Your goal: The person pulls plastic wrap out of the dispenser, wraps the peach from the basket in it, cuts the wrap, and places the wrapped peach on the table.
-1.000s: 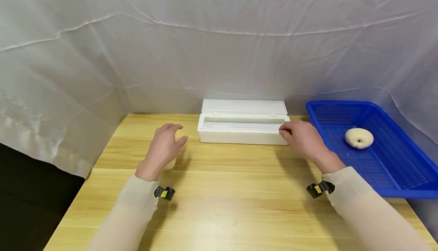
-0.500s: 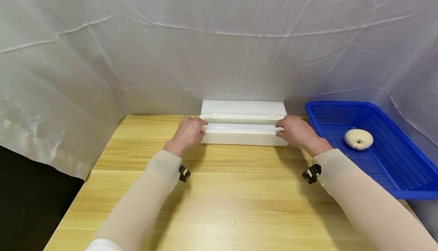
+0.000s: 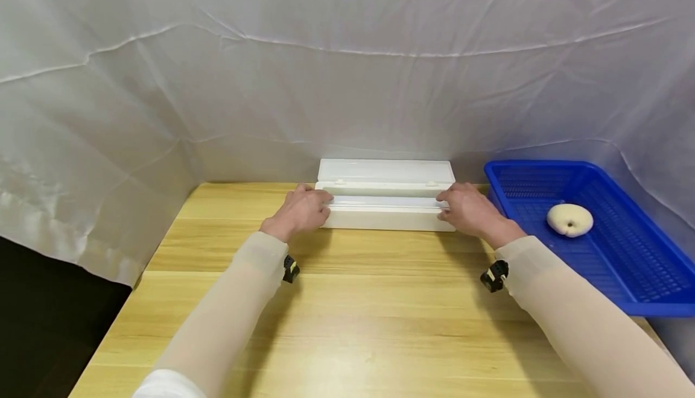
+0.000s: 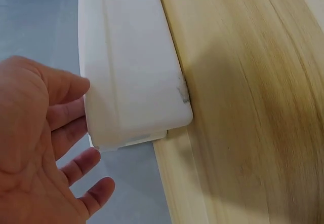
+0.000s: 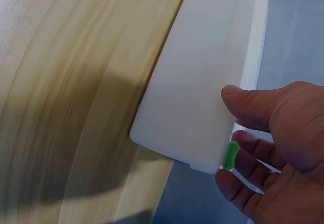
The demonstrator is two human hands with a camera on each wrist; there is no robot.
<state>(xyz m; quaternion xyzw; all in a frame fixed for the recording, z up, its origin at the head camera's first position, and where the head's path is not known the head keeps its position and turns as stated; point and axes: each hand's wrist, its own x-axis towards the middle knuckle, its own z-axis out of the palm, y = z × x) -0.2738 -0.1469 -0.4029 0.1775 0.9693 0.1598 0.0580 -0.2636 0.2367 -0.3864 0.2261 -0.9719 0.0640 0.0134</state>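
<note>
left hand (image 3: pixel 305 208) and right hand (image 3: pixel 468 205) pinch opposite ends of the open white box (image 3: pixel 385 219) on the tabletop (image 3: pixel 380 307); right thumb (image 5: pixel 253 102) at its front, the left's two outer fingers (image 4: pixel 98 192) spread loosely.

in the head view, the nine o'clock end of the white box (image 3: pixel 385 219) is covered by the left hand (image 3: pixel 305 208), the three o'clock end by the right hand (image 3: pixel 471 210). the blue basket (image 3: pixel 659 309) is cut off toward four o'clock, the tabletop (image 3: pixel 369 319) at six. the box is cut off at eleven o'clock in the left wrist view and at one in the right, where the green piece (image 5: pixel 231 155), toward four o'clock, cannot be identified.
</note>
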